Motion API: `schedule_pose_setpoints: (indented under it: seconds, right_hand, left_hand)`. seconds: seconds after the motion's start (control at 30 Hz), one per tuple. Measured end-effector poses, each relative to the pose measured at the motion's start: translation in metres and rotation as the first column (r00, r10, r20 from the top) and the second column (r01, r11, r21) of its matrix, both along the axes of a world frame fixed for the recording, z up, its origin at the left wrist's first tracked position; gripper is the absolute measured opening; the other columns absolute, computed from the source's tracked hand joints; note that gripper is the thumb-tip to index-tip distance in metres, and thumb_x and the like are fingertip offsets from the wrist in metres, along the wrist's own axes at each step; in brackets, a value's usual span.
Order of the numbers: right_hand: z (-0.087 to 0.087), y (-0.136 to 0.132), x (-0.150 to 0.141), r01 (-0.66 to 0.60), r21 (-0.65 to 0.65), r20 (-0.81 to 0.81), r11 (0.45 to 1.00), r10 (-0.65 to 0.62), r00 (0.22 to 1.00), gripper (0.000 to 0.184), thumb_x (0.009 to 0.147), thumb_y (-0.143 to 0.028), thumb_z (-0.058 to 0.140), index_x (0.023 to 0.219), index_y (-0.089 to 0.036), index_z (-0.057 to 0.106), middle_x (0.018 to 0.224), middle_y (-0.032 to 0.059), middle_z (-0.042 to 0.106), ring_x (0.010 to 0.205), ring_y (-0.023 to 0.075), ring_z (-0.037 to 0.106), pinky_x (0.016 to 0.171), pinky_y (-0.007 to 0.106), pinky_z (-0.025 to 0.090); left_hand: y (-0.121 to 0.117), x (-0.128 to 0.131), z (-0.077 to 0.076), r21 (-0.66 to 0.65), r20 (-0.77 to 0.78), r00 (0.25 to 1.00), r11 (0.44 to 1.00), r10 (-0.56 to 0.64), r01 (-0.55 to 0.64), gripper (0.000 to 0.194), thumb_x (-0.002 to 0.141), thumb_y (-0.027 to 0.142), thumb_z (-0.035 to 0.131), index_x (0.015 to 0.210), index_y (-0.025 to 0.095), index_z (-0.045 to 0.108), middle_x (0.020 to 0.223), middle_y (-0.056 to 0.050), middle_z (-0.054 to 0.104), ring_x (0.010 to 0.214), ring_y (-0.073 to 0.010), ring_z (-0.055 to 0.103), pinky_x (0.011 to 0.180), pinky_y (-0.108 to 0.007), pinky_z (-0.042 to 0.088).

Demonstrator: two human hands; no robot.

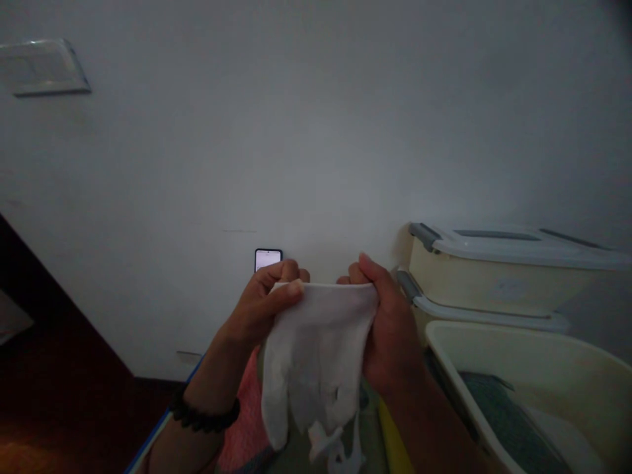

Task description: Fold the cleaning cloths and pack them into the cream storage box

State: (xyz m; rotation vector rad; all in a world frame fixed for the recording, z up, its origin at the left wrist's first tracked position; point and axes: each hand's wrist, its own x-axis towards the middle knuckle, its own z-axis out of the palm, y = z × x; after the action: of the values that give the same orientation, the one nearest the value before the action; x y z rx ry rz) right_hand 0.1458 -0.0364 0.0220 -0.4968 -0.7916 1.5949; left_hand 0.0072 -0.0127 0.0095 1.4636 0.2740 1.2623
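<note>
A white cloth glove hangs in front of me with its opening at the top, stretched straight between my two hands. My left hand pinches the left part of the edge, thumb in front and fingers behind. On the other side, my right hand is closed around the right end of the edge. The glove's lower parts dangle; some are twisted and bunched. A dark bead bracelet circles my left wrist. Just behind my left fingers, a phone with a lit screen stands against the wall.
At right, lidded storage boxes are stacked by the white wall. Closer, an open cream tub holds a dark green item. Pink fabric lies below my left hand. A switch plate is at upper left.
</note>
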Motion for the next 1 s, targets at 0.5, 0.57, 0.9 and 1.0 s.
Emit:
schedule_pose_setpoints:
  seconds: [0.5,0.57,0.9,1.0]
  right_hand:
    - [0.002,-0.019,0.019,-0.474,0.363,0.927,0.802,-0.259,0.271,0.021,0.082,-0.039,0.057,0.084,-0.018,0.055,0.070,-0.0025,0.054,0.058,0.0090,0.045,0.049,0.022,0.030]
    - [0.002,-0.021,0.021,-0.507,0.345,0.938,0.790,-0.288,0.191,0.025,0.085,-0.038,0.051,0.074,-0.017,0.055,0.065,-0.0025,0.053,0.055,0.0081,0.044,0.048,0.022,0.028]
    - [0.003,-0.020,0.035,-0.529,0.247,0.969,0.812,-0.209,0.132,0.041,0.081,-0.053,0.053,0.061,-0.017,0.051,0.056,-0.0043,0.050,0.047,0.0066,0.043,0.042,0.021,0.026]
    - [0.003,-0.018,0.034,-0.500,0.261,0.961,0.826,-0.171,0.219,0.048,0.086,-0.055,0.045,0.055,-0.018,0.044,0.047,-0.0065,0.039,0.041,0.0051,0.032,0.038,0.021,0.020]
  left_hand:
    - [0.000,-0.022,0.009,-0.025,-0.311,0.940,0.987,0.142,-0.157,0.030,0.080,0.036,0.064,0.067,0.017,0.045,0.051,0.008,0.040,0.040,-0.0033,0.032,0.037,-0.014,0.026]
    - [0.000,-0.018,0.008,-0.023,-0.337,0.931,0.988,0.138,-0.155,0.030,0.080,0.037,0.063,0.066,0.017,0.045,0.050,0.007,0.043,0.039,-0.0035,0.034,0.037,-0.015,0.027]
    - [0.011,-0.004,-0.006,0.139,-0.517,0.825,0.973,0.228,-0.182,0.048,0.083,0.053,0.051,0.053,0.017,0.046,0.047,0.004,0.041,0.043,-0.0072,0.034,0.041,-0.022,0.026]
    - [0.014,-0.007,-0.008,0.136,-0.498,0.843,0.979,0.203,-0.155,0.050,0.082,0.056,0.051,0.052,0.016,0.047,0.049,0.003,0.042,0.047,-0.0089,0.038,0.046,-0.024,0.031]
